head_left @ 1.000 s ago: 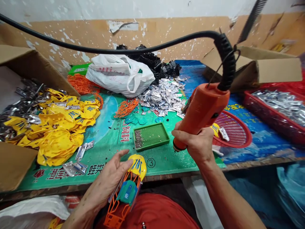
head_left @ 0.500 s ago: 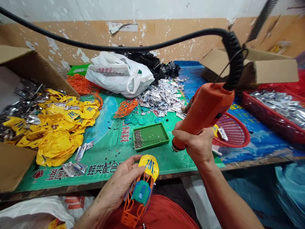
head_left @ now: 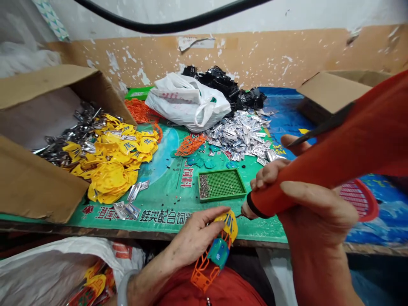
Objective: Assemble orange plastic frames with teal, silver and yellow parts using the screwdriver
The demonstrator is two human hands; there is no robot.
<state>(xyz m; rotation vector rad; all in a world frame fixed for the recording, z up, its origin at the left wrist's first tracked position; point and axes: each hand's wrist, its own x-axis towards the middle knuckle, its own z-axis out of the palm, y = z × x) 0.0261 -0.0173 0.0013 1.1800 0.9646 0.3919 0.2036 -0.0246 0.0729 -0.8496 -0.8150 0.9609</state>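
Observation:
Between the thumb and fingers of my left hand (head_left: 199, 233) is a toy part with a yellow top (head_left: 231, 225), a teal block (head_left: 218, 253) and an orange frame (head_left: 202, 272). My right hand (head_left: 314, 212) is wrapped round a large orange-red power screwdriver (head_left: 338, 148). Its thin bit points left and its tip is close to the yellow top; whether they touch I cannot tell. Just behind lies a green tray (head_left: 223, 185) with small screws at its left end.
Yellow parts (head_left: 111, 180) spill from a cardboard box (head_left: 41, 178) on the left. Behind the tray are orange frames (head_left: 190, 145), silver pieces (head_left: 242, 136), a white bag (head_left: 188, 102) and black parts (head_left: 219, 83). A red basket (head_left: 371, 204) stands at right. A black cable (head_left: 172, 26) hangs above.
The screwdriver has swung from near upright to a leftward slant, its bit now beside the yellow top. The view has turned left, showing more of the cardboard box and the bag below the table.

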